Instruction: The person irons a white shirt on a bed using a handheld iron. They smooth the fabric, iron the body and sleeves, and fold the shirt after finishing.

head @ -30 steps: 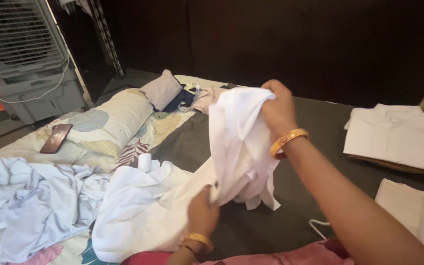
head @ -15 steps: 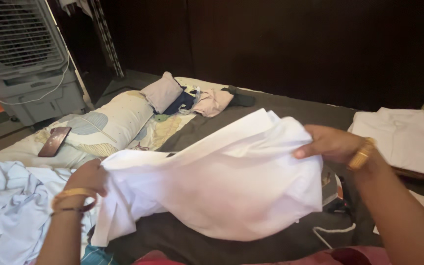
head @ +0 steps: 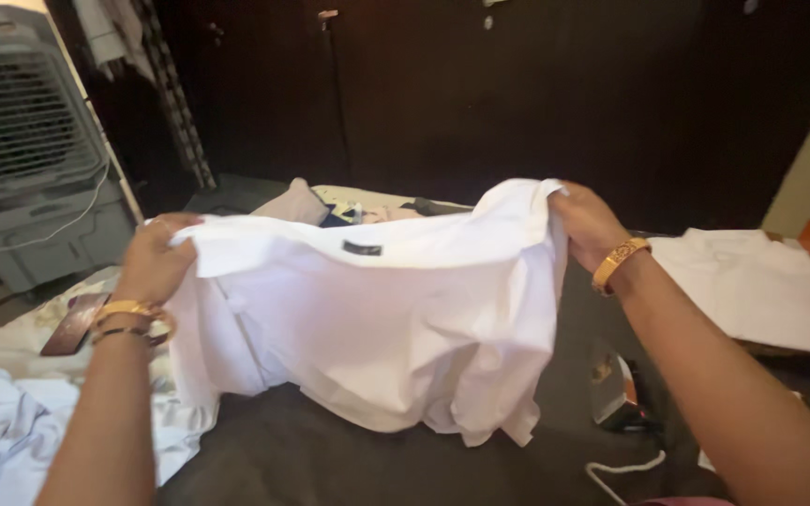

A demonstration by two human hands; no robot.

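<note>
Dark bed (head: 330,459) | both hands' fingers (head: 157,245) closed on white shirt (head: 377,328)

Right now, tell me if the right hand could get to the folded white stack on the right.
Probably yes, once it lets go: the right hand grips the white shirt, and the folded stack lies close beside that wrist with nothing between them.

Both forearms are bare, no sleeves anywhere in the shot. The left hand (head: 154,258), over on the left side of the frame, has two bangles stacked at the wrist: one plain gold, one thinner and darker below it. The right hand (head: 588,223), right of centre, wears a single wider gold bangle with a patterned face. No rings that I can make out.
</note>
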